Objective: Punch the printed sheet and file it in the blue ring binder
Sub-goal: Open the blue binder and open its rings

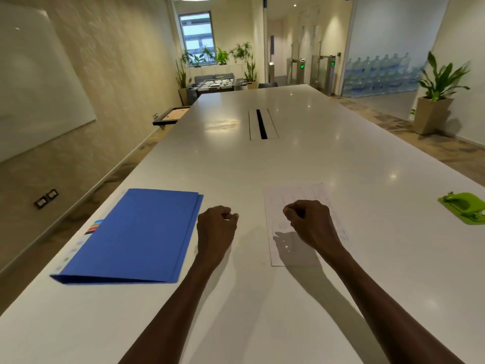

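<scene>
Over the faint, half-hidden printed sheet [296,195], the right hand [308,223] curls its grip, empty.

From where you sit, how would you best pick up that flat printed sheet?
Probably by its right long edge. The printed sheet lies flat on the white table, so nothing sticks up to grab. The right hand hovers above it; come from the right, lift that edge with a fingertip, then pinch it. That side also faces the green hole punch.
</scene>
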Available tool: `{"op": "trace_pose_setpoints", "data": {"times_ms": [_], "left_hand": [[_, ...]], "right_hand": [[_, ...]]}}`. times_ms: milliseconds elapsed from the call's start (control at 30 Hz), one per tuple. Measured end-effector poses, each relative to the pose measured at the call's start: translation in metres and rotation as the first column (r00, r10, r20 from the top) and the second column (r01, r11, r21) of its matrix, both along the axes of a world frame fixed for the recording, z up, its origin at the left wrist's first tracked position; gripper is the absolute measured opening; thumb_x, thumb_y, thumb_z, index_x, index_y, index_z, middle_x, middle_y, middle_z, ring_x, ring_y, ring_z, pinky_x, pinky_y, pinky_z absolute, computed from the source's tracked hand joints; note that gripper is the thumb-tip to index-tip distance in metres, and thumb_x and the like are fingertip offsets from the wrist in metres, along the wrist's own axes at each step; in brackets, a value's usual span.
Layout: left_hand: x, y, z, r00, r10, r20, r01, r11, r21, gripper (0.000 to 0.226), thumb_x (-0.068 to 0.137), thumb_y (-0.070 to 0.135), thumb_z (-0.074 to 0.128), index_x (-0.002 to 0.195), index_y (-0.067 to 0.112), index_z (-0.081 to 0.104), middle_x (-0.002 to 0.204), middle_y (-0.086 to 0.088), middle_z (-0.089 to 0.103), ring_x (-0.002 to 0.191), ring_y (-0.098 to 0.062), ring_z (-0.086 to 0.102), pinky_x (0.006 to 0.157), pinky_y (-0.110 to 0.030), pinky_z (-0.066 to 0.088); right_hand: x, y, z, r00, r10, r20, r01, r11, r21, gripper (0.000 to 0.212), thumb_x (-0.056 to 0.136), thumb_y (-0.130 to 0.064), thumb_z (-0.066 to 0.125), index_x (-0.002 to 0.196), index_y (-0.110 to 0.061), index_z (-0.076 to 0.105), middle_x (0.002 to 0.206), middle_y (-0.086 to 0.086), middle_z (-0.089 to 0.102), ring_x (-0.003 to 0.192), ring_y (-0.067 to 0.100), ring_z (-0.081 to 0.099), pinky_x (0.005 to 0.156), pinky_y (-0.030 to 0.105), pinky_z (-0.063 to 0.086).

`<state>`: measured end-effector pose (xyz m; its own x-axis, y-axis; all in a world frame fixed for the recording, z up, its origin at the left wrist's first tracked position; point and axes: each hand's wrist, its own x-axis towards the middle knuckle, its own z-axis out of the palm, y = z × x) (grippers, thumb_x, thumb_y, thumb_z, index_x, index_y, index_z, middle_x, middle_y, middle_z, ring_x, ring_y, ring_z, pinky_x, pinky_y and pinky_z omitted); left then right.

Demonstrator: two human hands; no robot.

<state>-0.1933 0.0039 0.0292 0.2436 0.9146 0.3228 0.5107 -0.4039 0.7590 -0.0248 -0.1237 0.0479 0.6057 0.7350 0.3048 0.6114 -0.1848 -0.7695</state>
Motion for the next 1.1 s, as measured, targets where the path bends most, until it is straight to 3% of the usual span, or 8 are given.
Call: {"op": "trace_pose_setpoints", "data": {"times_ms": [167, 233, 500, 700, 833, 1000, 1100], "left_hand": [[-0.019, -0.001, 0.002, 0.999, 0.041, -0.016, -0.042, 0.999, -0.035, 0.027, 0.085, 0.02, 0.072, 0.109, 0.006, 0.072, 0.096, -0.004, 0.074, 0.071, -0.001, 0.062, 0.062, -0.006, 0.039], [-0.027, 0.001, 0.001, 0.999, 0.051, -0.014, -0.051, 0.998, -0.03, 0.027, 0.086, 0.02, 0.071, 0.109, 0.006, 0.072, 0.095, -0.004, 0.074, 0.069, -0.003, 0.062, 0.06, -0.005, 0.038], [-0.076, 0.01, -0.007, 0.999, 0.02, -0.035, -0.019, 0.999, 0.039, 0.023, 0.088, 0.01, 0.066, 0.111, 0.006, 0.071, 0.106, -0.007, 0.073, 0.09, -0.01, 0.064, 0.084, -0.019, 0.045], [-0.141, 0.039, -0.016, 0.997, -0.015, -0.079, 0.018, 0.999, 0.037, 0.029, 0.087, 0.008, 0.068, 0.116, 0.006, 0.069, 0.116, -0.008, 0.07, 0.108, -0.02, 0.065, 0.089, -0.023, 0.046], [-0.182, 0.054, -0.024, 0.99, -0.078, -0.114, 0.083, 0.996, 0.043, 0.032, 0.084, 0.013, 0.073, 0.116, 0.011, 0.069, 0.116, -0.003, 0.069, 0.109, -0.018, 0.062, 0.093, -0.029, 0.047], [-0.21, 0.069, -0.03, 0.966, -0.237, -0.101, 0.238, 0.971, -0.003, 0.046, 0.071, 0.017, 0.085, 0.114, 0.012, 0.069, 0.113, 0.007, 0.062, 0.099, -0.005, 0.055, 0.077, 0.003, 0.037], [-0.218, 0.075, -0.033, 0.931, -0.338, -0.142, 0.34, 0.941, -0.011, 0.057, 0.065, 0.026, 0.089, 0.117, 0.016, 0.069, 0.12, 0.011, 0.057, 0.109, -0.006, 0.054, 0.083, 0.0, 0.036]], "right_hand": [[-0.018, 0.011, 0.0, 0.994, 0.093, 0.05, -0.092, 0.995, -0.024, 0.016, 0.09, -0.019, 0.062, 0.092, -0.011, 0.076, 0.083, 0.0, 0.075, 0.063, 0.003, 0.062, 0.06, 0.006, 0.039], [-0.027, 0.015, -0.001, 0.991, 0.129, 0.039, -0.128, 0.991, -0.029, 0.016, 0.09, -0.019, 0.062, 0.093, -0.011, 0.076, 0.087, 0.0, 0.075, 0.067, 0.006, 0.064, 0.062, 0.008, 0.042], [-0.081, 0.038, -0.008, 0.98, 0.195, -0.045, -0.196, 0.981, -0.017, 0.017, 0.088, -0.018, 0.058, 0.089, -0.013, 0.074, 0.078, -0.003, 0.071, 0.073, 0.011, 0.066, 0.068, 0.023, 0.05], [-0.131, 0.064, -0.023, 0.974, 0.217, -0.058, -0.218, 0.976, -0.009, 0.021, 0.091, -0.011, 0.053, 0.097, -0.01, 0.074, 0.089, 0.0, 0.074, 0.072, 0.004, 0.061, 0.06, 0.003, 0.039], [-0.163, 0.08, -0.039, 0.98, 0.201, -0.015, -0.201, 0.979, -0.035, 0.023, 0.093, -0.013, 0.053, 0.102, -0.013, 0.073, 0.099, -0.003, 0.074, 0.08, 0.0, 0.06, 0.067, -0.001, 0.038], [-0.196, 0.098, -0.06, 0.968, 0.226, 0.113, -0.214, 0.971, -0.108, 0.027, 0.093, -0.008, 0.051, 0.108, -0.017, 0.072, 0.109, -0.003, 0.072, 0.099, 0.01, 0.065, 0.084, 0.018, 0.049], [-0.205, 0.102, -0.071, 0.935, 0.25, 0.253, -0.19, 0.952, -0.239, 0.033, 0.091, -0.003, 0.048, 0.109, -0.018, 0.07, 0.112, -0.002, 0.069, 0.104, 0.017, 0.063, 0.084, 0.028, 0.051]]}}
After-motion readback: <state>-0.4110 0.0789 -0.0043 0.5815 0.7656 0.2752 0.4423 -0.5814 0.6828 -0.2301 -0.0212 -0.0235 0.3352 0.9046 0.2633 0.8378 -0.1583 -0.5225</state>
